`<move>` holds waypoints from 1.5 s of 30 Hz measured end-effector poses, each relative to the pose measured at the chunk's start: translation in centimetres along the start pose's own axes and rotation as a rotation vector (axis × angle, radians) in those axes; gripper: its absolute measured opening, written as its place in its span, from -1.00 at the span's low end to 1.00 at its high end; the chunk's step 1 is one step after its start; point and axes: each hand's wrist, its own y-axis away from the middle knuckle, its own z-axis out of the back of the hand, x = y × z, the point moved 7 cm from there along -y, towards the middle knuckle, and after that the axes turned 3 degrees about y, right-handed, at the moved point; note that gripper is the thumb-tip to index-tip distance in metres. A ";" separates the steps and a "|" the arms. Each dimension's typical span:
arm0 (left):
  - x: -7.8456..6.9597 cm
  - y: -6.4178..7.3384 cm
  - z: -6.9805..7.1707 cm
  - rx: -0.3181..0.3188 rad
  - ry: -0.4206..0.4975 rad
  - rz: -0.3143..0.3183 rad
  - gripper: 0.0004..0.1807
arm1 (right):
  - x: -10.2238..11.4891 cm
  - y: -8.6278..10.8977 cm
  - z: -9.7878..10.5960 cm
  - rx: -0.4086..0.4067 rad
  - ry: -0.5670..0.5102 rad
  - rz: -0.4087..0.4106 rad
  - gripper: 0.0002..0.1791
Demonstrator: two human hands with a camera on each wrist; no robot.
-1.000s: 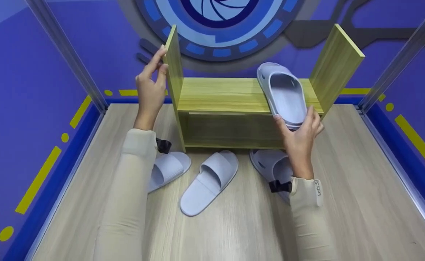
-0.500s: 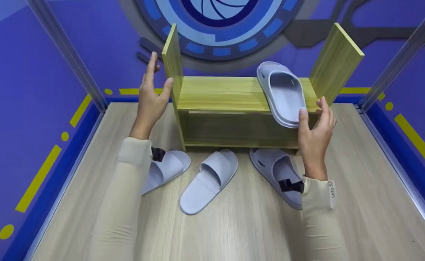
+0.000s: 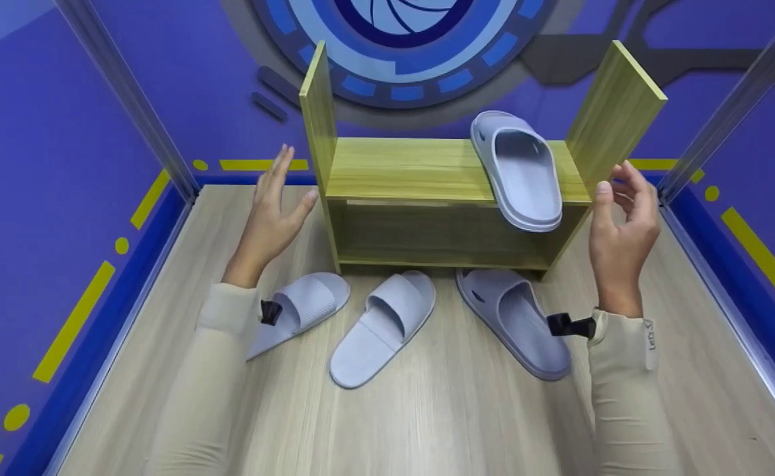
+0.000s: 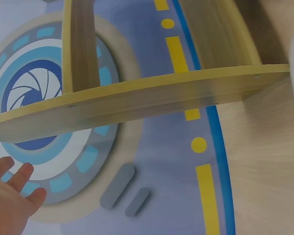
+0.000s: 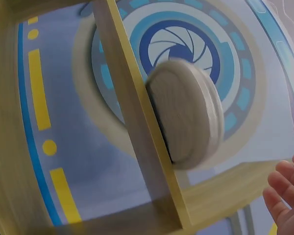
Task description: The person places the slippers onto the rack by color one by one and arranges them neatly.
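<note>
A grey closed-toe slipper (image 3: 530,182) lies on the upper board of a small wooden shoe rack (image 3: 401,172), toe to the back, its heel jutting over the front edge. To the right of the rack is my right hand (image 3: 624,238), apart from the slipper, fingers loosely bent and holding nothing. My left hand (image 3: 268,221) hovers left of the rack's side panel, fingers extended, touching nothing. In the right wrist view the slipper's heel (image 5: 186,115) shows past the board edge, with my right fingers (image 5: 279,183) off to the side. The left wrist view shows my left fingers (image 4: 19,178) beside the rack panel.
On the floor before the rack lie a matching grey slipper (image 3: 520,324) at right, an open-toe slipper (image 3: 384,330) in the middle, and another open-toe slipper (image 3: 311,301) partly behind my left wrist. Blue-purple printed walls (image 3: 43,165) with metal corner posts enclose the area.
My right hand has let go of the slipper and moved right, past the rack's side. My left hand has left the side panel's top edge and come down and toward me.
</note>
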 end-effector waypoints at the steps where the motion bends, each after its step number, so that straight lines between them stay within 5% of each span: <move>1: 0.1 0.3 -0.1 0.002 -0.004 0.000 -0.22 | 0.1 -0.2 0.2 -0.001 0.009 0.001 -0.59; 8: 0.9 1.7 -0.5 0.023 -0.040 -0.008 -0.24 | 0.8 -0.5 1.3 0.034 0.060 0.004 -0.59; 16: 1.6 1.4 0.6 -0.012 -0.021 0.029 -0.25 | -3.0 0.4 2.4 0.108 0.108 0.004 -0.50; 30: 0.5 -0.2 1.5 -0.064 -0.009 -0.002 -0.27 | -8.3 7.7 2.9 0.393 0.189 -0.091 -0.16; 45: -2.2 -3.6 2.7 -0.103 0.038 -0.048 -0.35 | -14.6 15.5 3.2 0.789 0.318 -0.269 0.11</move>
